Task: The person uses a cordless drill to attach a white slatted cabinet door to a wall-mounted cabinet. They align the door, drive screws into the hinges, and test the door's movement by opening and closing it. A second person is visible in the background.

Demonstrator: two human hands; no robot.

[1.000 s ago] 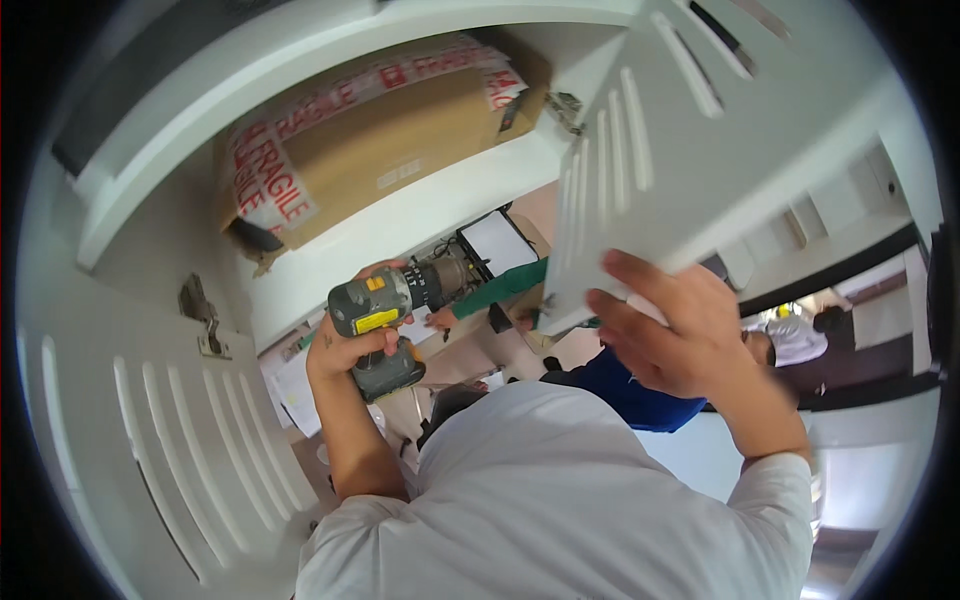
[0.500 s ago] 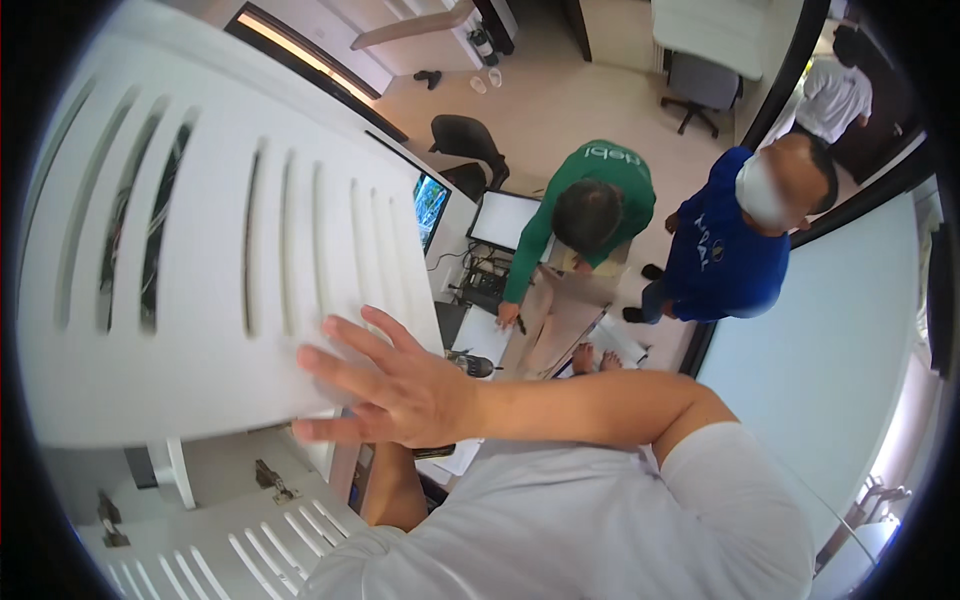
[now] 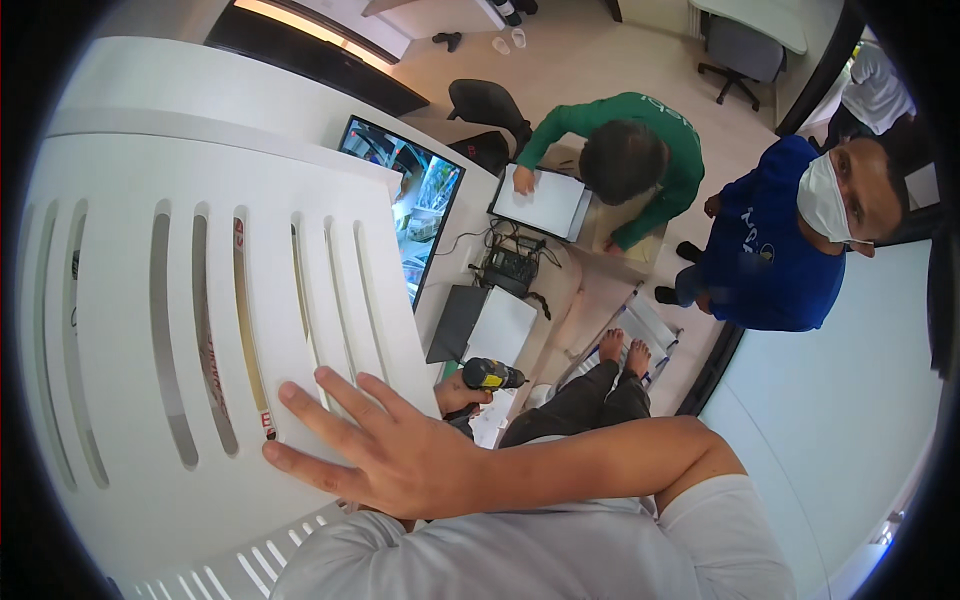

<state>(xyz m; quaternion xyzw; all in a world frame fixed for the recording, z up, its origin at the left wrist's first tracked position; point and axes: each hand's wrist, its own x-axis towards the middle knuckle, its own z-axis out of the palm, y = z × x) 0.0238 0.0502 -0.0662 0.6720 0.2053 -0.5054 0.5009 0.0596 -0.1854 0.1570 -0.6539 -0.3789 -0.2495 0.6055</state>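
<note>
My right hand lies with fingers spread on a white slotted panel, near its right-hand edge; nothing is in its grip. Below that edge, partly hidden by the panel and my right arm, my left hand is closed round the handle of a black and yellow cordless drill. The drill's chuck points to the right, away from the panel. Through the slots, parts of things behind the panel show, among them a strip with red marks. Another slotted surface appears at the lower left.
Far below are my bare feet by a stepladder. A lit monitor, black device with cables and papers sit beside the panel. A person in green leans over a desk; one in blue stands right.
The panel has swung down over the hinged opening, my right hand still against it. The drill and left hand have come into clearer view. The person in green has shifted an arm to a white board.
</note>
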